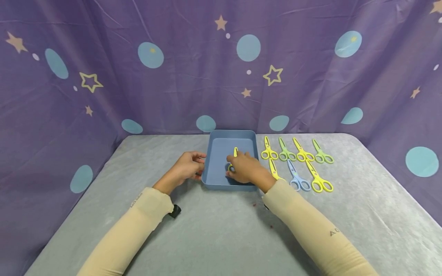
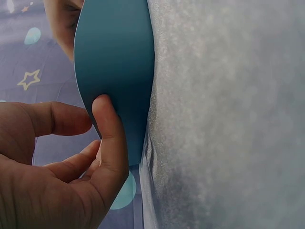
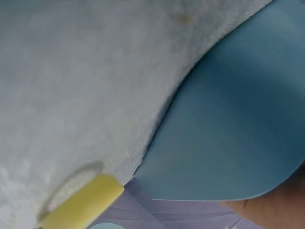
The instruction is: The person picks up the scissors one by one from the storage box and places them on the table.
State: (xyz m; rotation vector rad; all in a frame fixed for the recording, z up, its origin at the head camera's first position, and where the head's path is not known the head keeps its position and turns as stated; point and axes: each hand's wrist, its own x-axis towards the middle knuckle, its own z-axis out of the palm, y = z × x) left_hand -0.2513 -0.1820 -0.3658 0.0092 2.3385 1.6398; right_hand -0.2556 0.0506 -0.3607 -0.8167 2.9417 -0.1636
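A blue rectangular tray [image 1: 230, 133] stands on the table. My left hand [image 1: 188, 165] is at its left side; in the left wrist view a fingertip [image 2: 107, 107] presses the outer wall [image 2: 119, 57] while another digit meets the rim, pinching it. My right hand [image 1: 244, 167] is over the tray's right half and grips yellow scissors [image 1: 236, 150], whose blade tip points away from me. Most of these scissors are hidden under the fingers. The right wrist view shows the tray's outer wall [image 3: 228, 124] and part of the right hand [image 3: 271, 205] behind its rim.
Right of the tray lie several scissors in two rows: yellow scissors [image 1: 321, 184], green scissors [image 1: 324, 156] and blue scissors [image 1: 299, 182] among them. Near my right forearm is yellow scissors [image 1: 275, 171], partly covered. A purple curtain [image 1: 221, 103] hangs behind the grey table [image 1: 214, 234].
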